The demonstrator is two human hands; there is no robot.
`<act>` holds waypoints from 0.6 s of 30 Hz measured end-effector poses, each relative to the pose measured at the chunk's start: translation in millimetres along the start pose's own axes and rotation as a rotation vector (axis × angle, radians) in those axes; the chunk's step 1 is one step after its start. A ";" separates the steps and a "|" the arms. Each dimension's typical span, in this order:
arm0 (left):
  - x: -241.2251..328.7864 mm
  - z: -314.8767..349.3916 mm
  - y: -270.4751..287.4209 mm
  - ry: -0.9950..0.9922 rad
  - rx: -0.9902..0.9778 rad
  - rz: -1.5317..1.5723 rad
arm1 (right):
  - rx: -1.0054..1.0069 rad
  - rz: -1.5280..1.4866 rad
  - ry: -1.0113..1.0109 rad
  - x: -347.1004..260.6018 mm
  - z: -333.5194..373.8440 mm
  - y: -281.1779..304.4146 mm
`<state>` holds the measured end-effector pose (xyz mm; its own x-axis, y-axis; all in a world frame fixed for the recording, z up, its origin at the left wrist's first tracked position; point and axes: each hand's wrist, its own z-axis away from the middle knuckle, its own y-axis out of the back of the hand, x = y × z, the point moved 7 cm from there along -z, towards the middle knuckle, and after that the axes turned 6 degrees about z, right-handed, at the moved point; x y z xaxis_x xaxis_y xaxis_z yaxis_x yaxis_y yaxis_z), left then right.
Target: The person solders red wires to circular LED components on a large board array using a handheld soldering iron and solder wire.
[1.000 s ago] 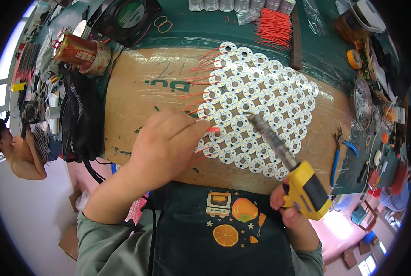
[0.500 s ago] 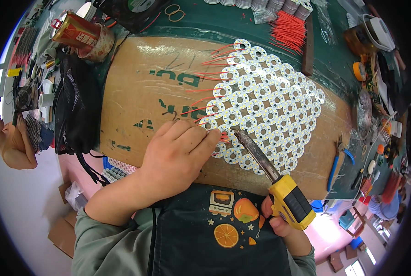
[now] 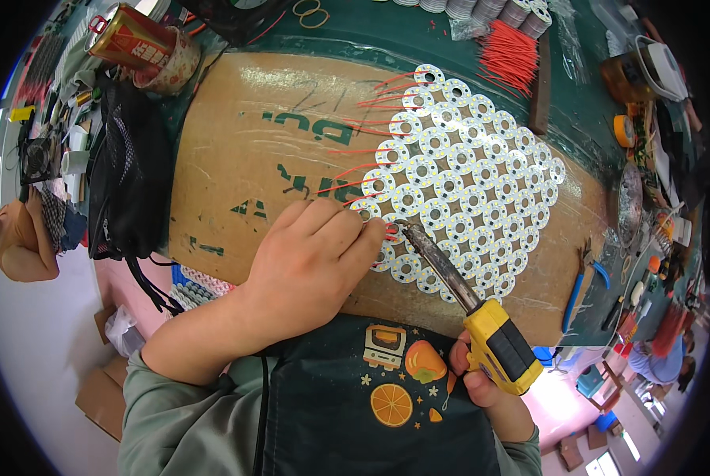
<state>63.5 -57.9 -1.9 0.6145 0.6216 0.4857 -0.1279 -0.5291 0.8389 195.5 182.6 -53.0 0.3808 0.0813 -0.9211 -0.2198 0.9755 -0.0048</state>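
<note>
While the left hand pinches red wires at the lower-left edge of the board grid and the right hand grips the soldering gun, tip beside them over the grid, steady wires and a brief, light touch seem wisest.

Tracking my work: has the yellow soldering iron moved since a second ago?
Yes: against the white discs, the soldering iron shifted left, toward your left hand.
</note>
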 end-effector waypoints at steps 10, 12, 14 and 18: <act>-0.1 -1.1 -1.5 0.011 -0.019 -0.013 | -0.043 0.078 -0.041 6.1 2.4 1.6; 0.0 -1.4 -1.7 0.012 -0.027 -0.019 | -0.034 0.099 -0.025 3.2 0.9 1.4; 0.5 -1.9 -1.2 0.014 -0.030 -0.019 | -0.024 0.120 -0.007 -0.1 -1.5 0.8; 0.7 -2.0 -1.9 0.016 -0.040 -0.017 | -0.028 0.039 0.036 -3.2 -4.5 -1.6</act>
<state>62.7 -55.3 -2.6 0.6041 0.6397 0.4752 -0.1491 -0.4951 0.8560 190.6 179.9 -51.8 0.3388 0.1107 -0.9343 -0.2584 0.9658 0.0207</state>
